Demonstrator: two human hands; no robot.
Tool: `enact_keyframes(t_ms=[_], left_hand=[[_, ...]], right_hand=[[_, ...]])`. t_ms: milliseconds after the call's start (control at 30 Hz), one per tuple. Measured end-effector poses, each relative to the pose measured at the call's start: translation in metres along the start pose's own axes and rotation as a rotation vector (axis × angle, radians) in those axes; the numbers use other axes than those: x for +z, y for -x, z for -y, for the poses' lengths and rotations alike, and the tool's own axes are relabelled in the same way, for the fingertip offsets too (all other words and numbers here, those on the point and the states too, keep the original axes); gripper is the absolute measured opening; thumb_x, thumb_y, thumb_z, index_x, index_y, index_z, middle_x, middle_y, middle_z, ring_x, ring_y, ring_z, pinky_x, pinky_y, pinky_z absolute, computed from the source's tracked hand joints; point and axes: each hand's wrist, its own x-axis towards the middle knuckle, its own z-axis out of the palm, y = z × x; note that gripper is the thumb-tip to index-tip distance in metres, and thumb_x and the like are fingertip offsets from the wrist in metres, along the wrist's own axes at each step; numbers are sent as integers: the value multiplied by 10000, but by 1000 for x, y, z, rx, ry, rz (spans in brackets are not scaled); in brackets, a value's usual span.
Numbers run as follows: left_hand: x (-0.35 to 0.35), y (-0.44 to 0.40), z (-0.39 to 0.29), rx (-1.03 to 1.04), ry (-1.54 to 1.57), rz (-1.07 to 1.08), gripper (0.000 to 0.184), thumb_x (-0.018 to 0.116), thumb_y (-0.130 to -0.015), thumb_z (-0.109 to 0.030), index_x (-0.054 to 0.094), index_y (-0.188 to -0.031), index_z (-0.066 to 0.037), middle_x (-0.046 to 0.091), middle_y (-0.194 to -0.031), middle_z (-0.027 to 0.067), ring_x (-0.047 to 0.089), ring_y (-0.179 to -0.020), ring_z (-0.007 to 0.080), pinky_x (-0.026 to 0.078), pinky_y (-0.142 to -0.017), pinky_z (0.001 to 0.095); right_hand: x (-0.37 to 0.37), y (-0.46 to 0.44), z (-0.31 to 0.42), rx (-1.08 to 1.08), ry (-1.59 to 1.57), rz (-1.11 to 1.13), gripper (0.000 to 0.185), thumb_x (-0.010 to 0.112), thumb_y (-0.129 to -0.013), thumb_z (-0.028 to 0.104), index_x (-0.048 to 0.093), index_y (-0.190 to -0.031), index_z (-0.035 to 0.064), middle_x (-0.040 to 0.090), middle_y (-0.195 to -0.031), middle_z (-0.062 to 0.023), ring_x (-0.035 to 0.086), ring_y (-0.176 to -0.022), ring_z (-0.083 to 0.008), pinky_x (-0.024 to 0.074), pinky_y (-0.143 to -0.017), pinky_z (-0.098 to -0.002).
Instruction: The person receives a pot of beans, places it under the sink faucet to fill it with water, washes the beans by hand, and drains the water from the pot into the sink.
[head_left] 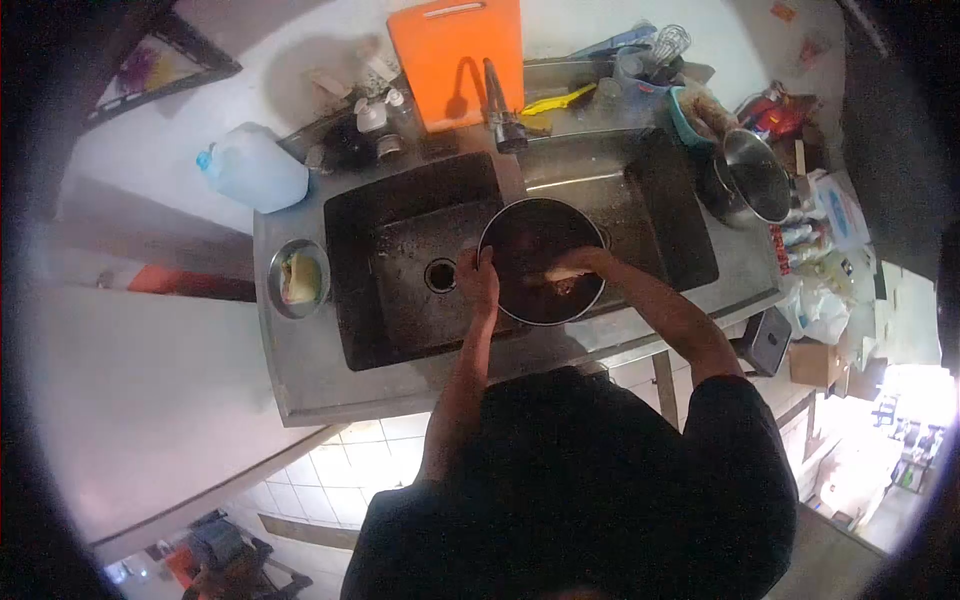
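A round dark pot (525, 215) with a light metal rim is held over the double sink (420, 330), across the divider between its two basins. My left hand (478, 280) grips the pot's left rim, thumb on the edge. Over the right side of the pot reaches my right hand (585, 264), its fingers down inside, closed near a small pale patch (565, 287). Whether that patch is something held or lies on the pot's bottom is too blurred to tell. The faucet (505, 125) stands behind the pot.
An orange cutting board (465, 70) leans on the wall. A water jug (262, 170) and a sponge in a bowl (300, 278) stand left. To the right are a steel pot (755, 178), a teal bowl (690, 125) and plastic bags (815, 310). A yellow utensil (560, 100) lies behind the sink.
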Motion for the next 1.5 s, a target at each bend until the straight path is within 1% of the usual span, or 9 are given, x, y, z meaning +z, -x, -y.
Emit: enact_keyframes(t_ms=[200, 400, 433, 500, 567, 600, 900, 1167, 1500], left_hand=[[5, 4, 11, 10, 127, -98, 229, 625, -891, -220, 586, -817, -7, 543, -793, 78, 527, -736, 229, 418, -704, 380], [1, 3, -2, 14, -18, -73, 228, 621, -894, -226, 597, -828, -9, 551, -801, 79, 527, -730, 236, 423, -705, 382], [-1, 3, -6, 13, -16, -85, 229, 616, -901, -232, 596, -832, -14, 544, -799, 73, 520, -726, 232, 419, -706, 372], [-4, 4, -13, 6, 62, -58, 226, 609, -906, -228, 590, -825, -18, 526, -790, 73, 505, -723, 223, 411, -708, 369], [-4, 7, -13, -1, 138, -23, 223, 603, -910, -223, 584, -819, -21, 508, -782, 73, 491, -720, 215, 402, -711, 365], [-3, 7, -13, 26, 238, -32, 233, 598, -914, -221, 574, -798, -20, 495, -773, 72, 477, -717, 211, 395, -710, 368], [-6, 7, -19, 40, 88, -78, 324, 618, -903, -283, 513, -755, -15, 429, -735, 53, 424, -687, 210, 357, -685, 378], [-3, 3, -1, 69, 133, -19, 377, 591, -911, -350, 511, -779, -7, 414, -710, 65, 428, -688, 230, 366, -693, 418], [8, -1, 14, 5, 50, -95, 210, 609, -891, -218, 606, -883, -8, 556, -802, 108, 523, -740, 250, 415, -708, 401]], right_hand=[[21, 1, 25, 39, -28, 92, 351, 499, -894, 345, 689, -995, 68, 683, -929, -187, 648, -817, -296, 494, -687, -440], [22, 43, 66, -6, -10, -135, 265, 514, -850, 216, 686, -930, 32, 682, -827, -184, 632, -711, -321, 486, -658, -479], [28, -10, 24, -356, 355, -316, 261, 531, -836, 199, 672, -980, 32, 677, -833, -170, 629, -696, -326, 491, -655, -481], [22, -20, 17, -706, 721, -489, 278, 548, -821, 181, 657, -1030, 33, 672, -840, -157, 626, -680, -330, 495, -652, -484], [6, 36, 64, -321, 324, -422, 466, 570, -829, 169, 513, -1280, 65, 582, -1143, -208, 559, -1050, -410, 450, -950, -472], [4, 34, 59, -318, 320, -422, 466, 570, -829, 169, 513, -1280, 65, 582, -1143, -208, 559, -1050, -410, 450, -950, -472], [-18, -16, 26, -316, 224, -476, 387, 575, -838, 169, 548, -1207, 54, 598, -1035, -175, 571, -932, -345, 463, -840, -441], [-14, -9, 40, -248, -174, -92, 321, 580, -846, 168, 579, -1142, 45, 613, -938, -146, 581, -827, -287, 474, -741, -414], [7, -15, 42, -160, -517, 137, 247, 587, -856, 168, 618, -1060, 33, 631, -818, -109, 593, -696, -215, 488, -618, -380]])
